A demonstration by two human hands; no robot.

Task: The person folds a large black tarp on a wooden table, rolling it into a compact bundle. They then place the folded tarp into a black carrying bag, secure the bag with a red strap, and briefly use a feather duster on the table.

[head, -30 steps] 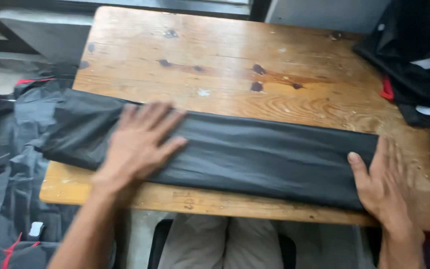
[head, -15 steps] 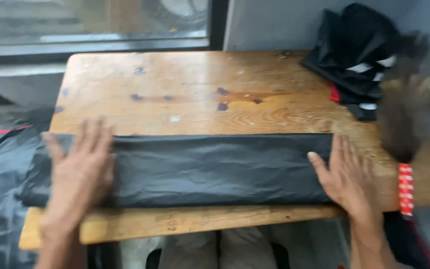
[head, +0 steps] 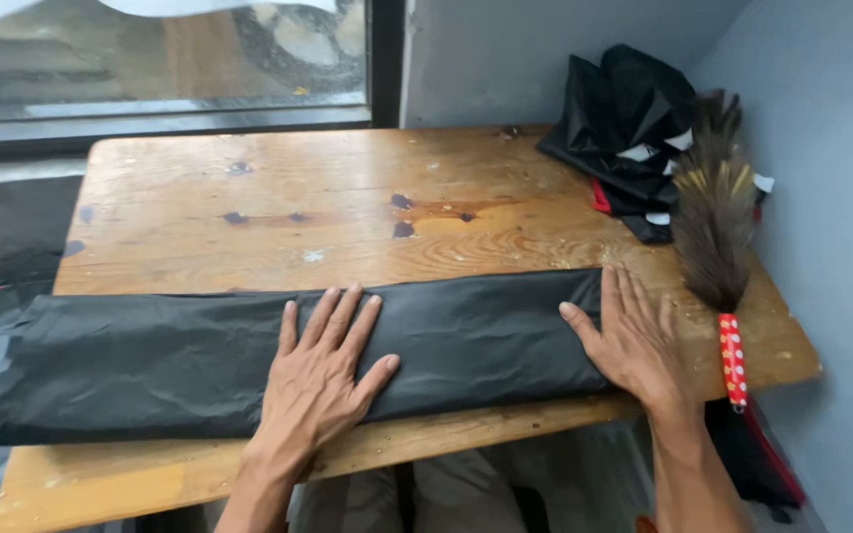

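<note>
1. The long black folded cloth (head: 249, 360) lies flat across the near side of the wooden worktop (head: 348, 212). Its left end hangs past the worktop's left edge.

2. The left hand (head: 326, 370) is laid open and flat on the middle of the cloth, fingers spread. Nothing is gripped. A sec ago it was pressed down much nearer the left end – so it has been slid to the right, approx. to the middle.

3. The right hand (head: 634, 341) is open and flat too, palm down on the right end of the cloth, with the fingers reaching onto the bare wood. It has been kept at that end the whole time.

4. The cloth has hardly moved. It looks a bit flatter & smoother now, w/ fewer big bumps. Judged from this, the cloth is being pressed and smoothed along its length – the left part looks done, the middle is under the palm now.

5. The view has been tipped up, so more of the far side is seen: a window (head: 160, 59) behind the worktop and a grey wall on the right.

6. A heap of black bags (head: 624, 118) sits in the far right corner, well apart from both palms.

7. A brown feather duster (head: 713, 207) with a red spotted handle lies along the right edge, just beside the right hand, not touching it.
</note>
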